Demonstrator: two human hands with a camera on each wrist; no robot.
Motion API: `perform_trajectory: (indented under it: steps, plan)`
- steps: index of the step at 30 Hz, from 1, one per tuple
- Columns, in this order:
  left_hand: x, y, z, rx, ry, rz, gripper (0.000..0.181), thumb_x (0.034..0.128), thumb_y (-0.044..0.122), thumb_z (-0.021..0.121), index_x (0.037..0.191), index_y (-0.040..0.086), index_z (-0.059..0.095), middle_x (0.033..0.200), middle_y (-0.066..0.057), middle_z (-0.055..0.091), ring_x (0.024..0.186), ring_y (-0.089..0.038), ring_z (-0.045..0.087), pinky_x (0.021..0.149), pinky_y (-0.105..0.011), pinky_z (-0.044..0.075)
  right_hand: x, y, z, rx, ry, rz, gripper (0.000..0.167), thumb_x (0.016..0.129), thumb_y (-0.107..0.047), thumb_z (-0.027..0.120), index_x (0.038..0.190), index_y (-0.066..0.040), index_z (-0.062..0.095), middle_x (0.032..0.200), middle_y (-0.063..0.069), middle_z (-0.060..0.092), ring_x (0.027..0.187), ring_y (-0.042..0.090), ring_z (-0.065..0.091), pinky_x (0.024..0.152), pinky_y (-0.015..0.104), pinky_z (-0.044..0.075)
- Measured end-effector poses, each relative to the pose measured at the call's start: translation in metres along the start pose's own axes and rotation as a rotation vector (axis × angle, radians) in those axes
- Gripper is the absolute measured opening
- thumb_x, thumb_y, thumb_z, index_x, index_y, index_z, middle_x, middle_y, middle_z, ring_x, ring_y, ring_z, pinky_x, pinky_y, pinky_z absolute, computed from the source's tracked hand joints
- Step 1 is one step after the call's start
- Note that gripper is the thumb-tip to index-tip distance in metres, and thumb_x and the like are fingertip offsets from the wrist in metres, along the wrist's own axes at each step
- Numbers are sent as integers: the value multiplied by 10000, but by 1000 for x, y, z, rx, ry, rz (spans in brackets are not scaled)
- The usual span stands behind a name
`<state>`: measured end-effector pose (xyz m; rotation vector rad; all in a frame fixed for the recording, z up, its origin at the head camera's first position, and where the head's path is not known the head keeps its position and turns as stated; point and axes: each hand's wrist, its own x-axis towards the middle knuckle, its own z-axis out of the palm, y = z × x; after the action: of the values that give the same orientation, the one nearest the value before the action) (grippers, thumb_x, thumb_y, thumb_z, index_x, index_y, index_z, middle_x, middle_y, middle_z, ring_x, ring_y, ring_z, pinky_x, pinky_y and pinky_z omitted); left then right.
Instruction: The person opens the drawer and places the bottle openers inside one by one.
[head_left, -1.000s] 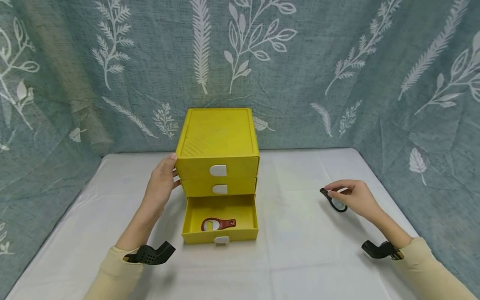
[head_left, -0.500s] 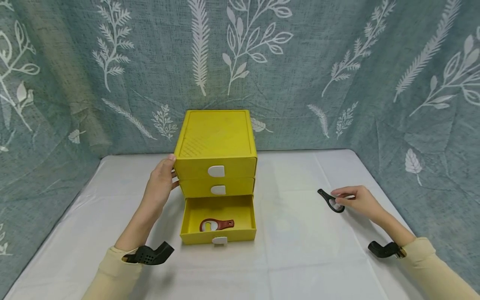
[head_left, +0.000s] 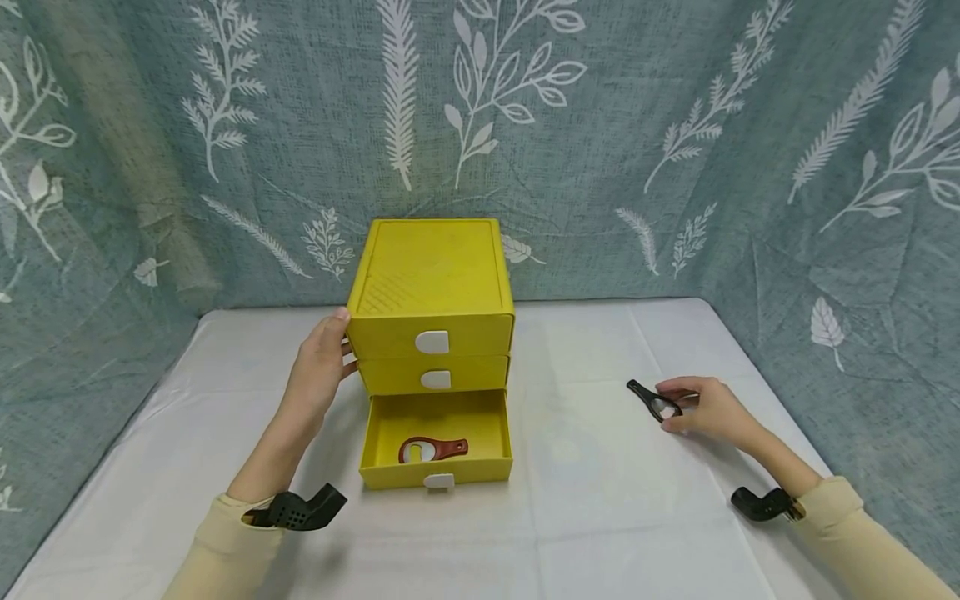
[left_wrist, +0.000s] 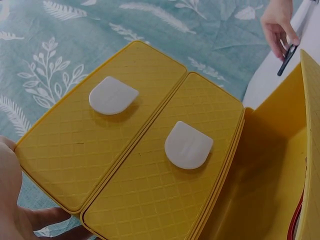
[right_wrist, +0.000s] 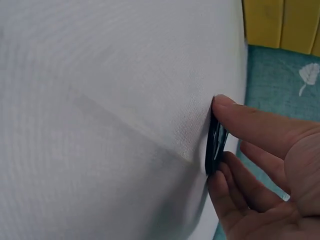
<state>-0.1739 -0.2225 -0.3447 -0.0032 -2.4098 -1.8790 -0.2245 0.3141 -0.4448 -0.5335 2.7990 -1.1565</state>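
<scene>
A yellow drawer cabinet (head_left: 431, 350) stands on the table, its bottom drawer (head_left: 437, 476) pulled out. In that drawer lies a bottle opener with a red-brown handle (head_left: 433, 450). My left hand (head_left: 317, 367) rests against the cabinet's left side, thumb at the upper front corner and fingers reaching along the side. To the right, my right hand (head_left: 708, 408) pinches the round head of a black bottle opener (head_left: 647, 396) between thumb and fingertips, its handle pointing away to the left. In the right wrist view the black bottle opener (right_wrist: 215, 142) shows edge-on.
The two upper drawers, with white tabs (head_left: 432, 342), are pushed in. A white cloth (head_left: 585, 500) covers the table. Behind and at both sides hangs a blue-green curtain (head_left: 570, 192) with white leaf prints.
My right hand has shifted its fingers on the black bottle opener, now holding it round the head, and the opener has moved slightly left. The left hand and cabinet stay put.
</scene>
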Motion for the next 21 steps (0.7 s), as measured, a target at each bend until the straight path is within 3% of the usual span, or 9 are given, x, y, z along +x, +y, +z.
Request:
perform_trajectory:
  steps: [8, 15, 21]
  plan:
    - [2, 2, 0, -15, -4, -4, 782, 1015, 613, 296, 1518, 15, 278, 1461, -219, 368, 1345, -355, 393, 1060, -528, 372, -1, -3, -2, -52, 7, 17, 550, 724, -150, 895, 1190, 37, 671, 1135, 176, 672, 1010, 373, 644, 815, 400, 558]
    - [2, 3, 1, -9, -6, 2, 771, 1019, 606, 293, 1514, 15, 292, 1461, -216, 370, 1345, -355, 394, 1056, -529, 376, 3, -3, -1, -96, -18, -136, 529, 697, -3, 874, 1181, 49, 669, 1084, 135, 691, 951, 290, 647, 791, 334, 556]
    - [2, 4, -1, 0, 1, -3, 783, 1011, 620, 292, 1502, 10, 307, 1450, -210, 382, 1335, -357, 406, 1050, -529, 384, 6, -3, -1, -188, -26, -243, 530, 678, 28, 865, 1171, 52, 672, 1046, 108, 709, 885, 236, 666, 768, 354, 563]
